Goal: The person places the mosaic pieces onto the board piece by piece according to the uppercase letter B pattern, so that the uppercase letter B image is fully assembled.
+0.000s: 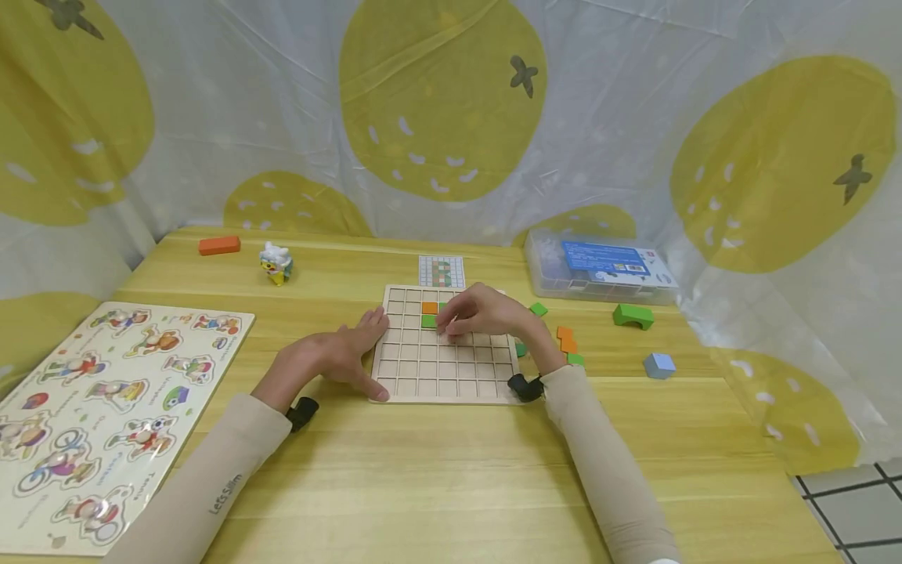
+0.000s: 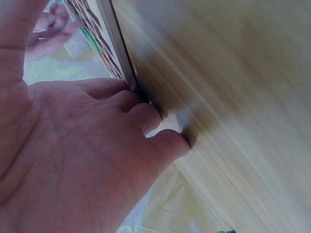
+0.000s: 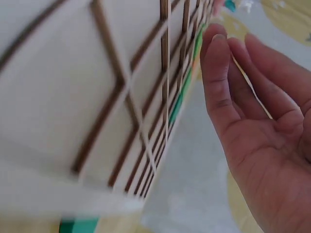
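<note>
A wooden grid board (image 1: 444,368) lies flat on the table. An orange tile (image 1: 430,307) and a green tile (image 1: 427,320) sit in its upper cells. My left hand (image 1: 355,352) rests against the board's left edge with fingers spread, the thumb near the bottom left corner. In the left wrist view the fingertips (image 2: 146,116) press against the board's edge (image 2: 116,43). My right hand (image 1: 458,319) hovers over the upper middle cells, fingertips down beside the tiles. In the right wrist view that hand (image 3: 262,121) shows relaxed fingers and an empty palm next to the board (image 3: 97,97).
Loose green (image 1: 539,309) and orange (image 1: 566,338) tiles lie right of the board. Beyond are a green arch block (image 1: 633,316), a blue block (image 1: 658,365), a plastic box (image 1: 599,270) and a pattern card (image 1: 441,271). A picture puzzle (image 1: 106,407), orange brick (image 1: 219,245) and toy figure (image 1: 276,262) occupy the left.
</note>
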`<state>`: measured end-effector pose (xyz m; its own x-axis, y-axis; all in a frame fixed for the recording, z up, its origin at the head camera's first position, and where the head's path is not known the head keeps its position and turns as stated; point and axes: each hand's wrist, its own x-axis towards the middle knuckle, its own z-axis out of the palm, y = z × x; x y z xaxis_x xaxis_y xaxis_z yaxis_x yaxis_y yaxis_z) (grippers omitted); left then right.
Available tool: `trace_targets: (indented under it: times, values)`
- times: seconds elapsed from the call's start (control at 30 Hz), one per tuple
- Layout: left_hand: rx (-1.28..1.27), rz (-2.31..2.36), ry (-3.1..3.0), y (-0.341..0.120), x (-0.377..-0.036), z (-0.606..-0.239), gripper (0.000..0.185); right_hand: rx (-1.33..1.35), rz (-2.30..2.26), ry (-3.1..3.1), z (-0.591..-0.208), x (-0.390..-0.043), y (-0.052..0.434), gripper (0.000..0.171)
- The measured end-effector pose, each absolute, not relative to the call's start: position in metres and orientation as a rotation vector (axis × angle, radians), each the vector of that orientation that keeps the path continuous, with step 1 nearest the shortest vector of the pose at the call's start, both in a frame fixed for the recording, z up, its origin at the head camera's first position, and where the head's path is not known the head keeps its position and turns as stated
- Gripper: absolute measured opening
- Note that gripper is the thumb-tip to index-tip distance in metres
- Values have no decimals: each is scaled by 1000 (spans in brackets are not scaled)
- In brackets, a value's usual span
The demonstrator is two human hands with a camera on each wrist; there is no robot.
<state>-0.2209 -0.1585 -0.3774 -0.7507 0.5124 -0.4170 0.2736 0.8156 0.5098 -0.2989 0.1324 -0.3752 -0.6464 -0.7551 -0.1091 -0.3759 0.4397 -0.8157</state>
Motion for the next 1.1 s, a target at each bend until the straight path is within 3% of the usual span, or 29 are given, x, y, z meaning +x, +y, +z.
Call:
trace_targets:
  times: [0.5, 1.1]
  values:
    - [549, 611, 2441, -164, -217, -376, 135, -618, -1164, 2619, -373, -301, 289, 22]
    - [576, 619, 2437, -159, -219, -377, 134, -498, -956, 2621, -391, -300, 316, 19]
